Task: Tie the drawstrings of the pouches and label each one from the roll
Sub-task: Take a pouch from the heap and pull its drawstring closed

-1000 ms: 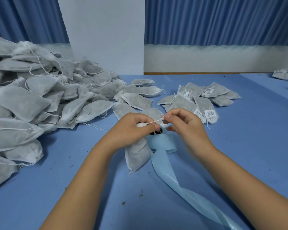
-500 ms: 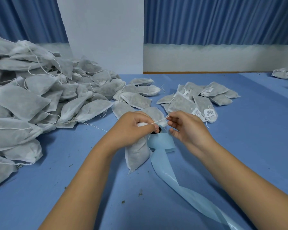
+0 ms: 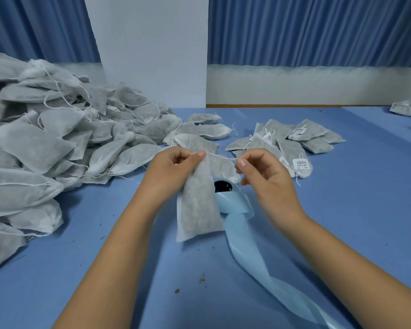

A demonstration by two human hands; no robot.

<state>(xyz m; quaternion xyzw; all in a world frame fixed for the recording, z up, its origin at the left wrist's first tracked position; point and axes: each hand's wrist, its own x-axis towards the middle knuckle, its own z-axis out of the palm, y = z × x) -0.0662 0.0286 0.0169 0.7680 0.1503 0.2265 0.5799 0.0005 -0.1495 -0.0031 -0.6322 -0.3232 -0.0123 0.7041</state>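
Broadly, a blue worktop (image 3: 342, 233) carries a large heap of unlabelled pouches (image 3: 45, 143) at the left and a smaller group of labelled pouches (image 3: 294, 143) beyond the hands to the right. A label roll (image 3: 235, 206) stands near the middle, its pale backing strip (image 3: 252, 257) trailing toward the viewer. The held pouch (image 3: 197, 210) hangs just in front of the roll, partly covering it. The left hand (image 3: 171, 172) grips the pouch's neck, its fingers (image 3: 201, 153) curled and pinching the drawstring (image 3: 221, 157). The right hand (image 3: 266, 176) pinches the string's free end between thumb and forefinger. The string runs taut between them. The step appears to be drawing the knot tight. Keep the neck bunched under the left hand and pull steadily sideways, so the thin string neither slips nor snaps.
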